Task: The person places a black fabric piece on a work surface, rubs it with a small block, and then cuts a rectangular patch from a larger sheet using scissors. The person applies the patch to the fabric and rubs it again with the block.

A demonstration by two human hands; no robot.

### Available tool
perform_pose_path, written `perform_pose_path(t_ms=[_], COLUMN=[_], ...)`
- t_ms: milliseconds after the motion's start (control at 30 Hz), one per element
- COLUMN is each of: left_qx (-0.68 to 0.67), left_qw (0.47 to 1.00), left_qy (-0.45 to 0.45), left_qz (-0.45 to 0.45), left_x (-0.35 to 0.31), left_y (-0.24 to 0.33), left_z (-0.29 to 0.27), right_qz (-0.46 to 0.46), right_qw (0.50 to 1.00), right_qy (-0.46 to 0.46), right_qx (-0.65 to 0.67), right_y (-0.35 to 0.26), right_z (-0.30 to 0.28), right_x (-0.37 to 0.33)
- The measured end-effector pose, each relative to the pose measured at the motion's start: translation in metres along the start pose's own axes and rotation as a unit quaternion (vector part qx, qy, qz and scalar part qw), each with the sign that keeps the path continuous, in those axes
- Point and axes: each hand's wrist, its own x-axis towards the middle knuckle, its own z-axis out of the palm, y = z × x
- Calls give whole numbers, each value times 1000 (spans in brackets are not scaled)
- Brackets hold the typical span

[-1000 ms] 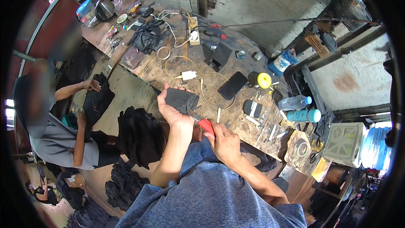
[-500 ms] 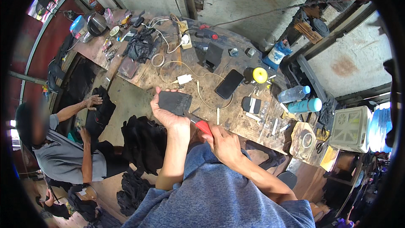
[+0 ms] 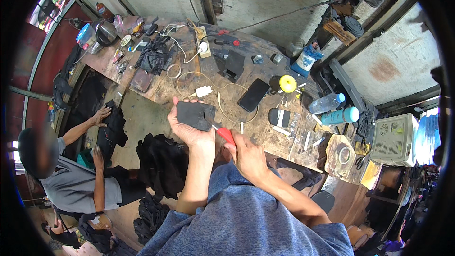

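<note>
My left hand [image 3: 192,135] is closed round a flat, dark grey rectangular slab [image 3: 189,114], palm up beneath it, with the fingertips curled over the far edge. The slab's right end looks rough. In my right hand [image 3: 249,159] is a red-handled tool [image 3: 225,135], its short metal end resting at the slab's lower right corner. Whether that end is a blade or a shaft cannot be made out. Both hands are in front of my body, just over the near edge of the wooden workbench [image 3: 227,125].
A black phone [image 3: 254,95], white charger [image 3: 204,91] with its cable, yellow-topped container [image 3: 287,84] and bottles [image 3: 327,103] stand or lie on the bench. Scissors [image 3: 359,162] are at the right. Black cloth [image 3: 163,166] hangs at my left, where a co-worker [image 3: 80,180] handles dark fabric.
The red-handled tool has tilted a little, its metal end shifting slightly up along the slab's lower right edge. My left hand keeps its hold. The whole view has shifted slightly.
</note>
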Motion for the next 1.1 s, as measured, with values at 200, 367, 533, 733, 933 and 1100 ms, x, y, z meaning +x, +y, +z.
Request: perform_pose_path(t_ms=[200,367,533,733,933,1100], left_qx=[-2,3,-22,-26,-13,-78], left_qw=[1000,999,999,999,999,989], left_qy=[-1,-12,-35,-25,-29,-101], left_qz=[8,33,9,-3,-10,-80], left_x=[-5,-6,-7,-8,-15,-19], left_y=[-4,-6,-8,-9,-16,-15], left_z=[5,10,12,12,13,11], right_qz=[15,38,18,36,68,143], right_qw=[1000,999,999,999,998,916], right_qy=[0,-20,27,36,-5,60], right_qx=[13,13,0,15,-4,369], right_y=[1,-1,1,0,6,27], right_z=[-3,-5,-6,-11,-20,-43], right_x=[-1,-1,7,2,17,25])
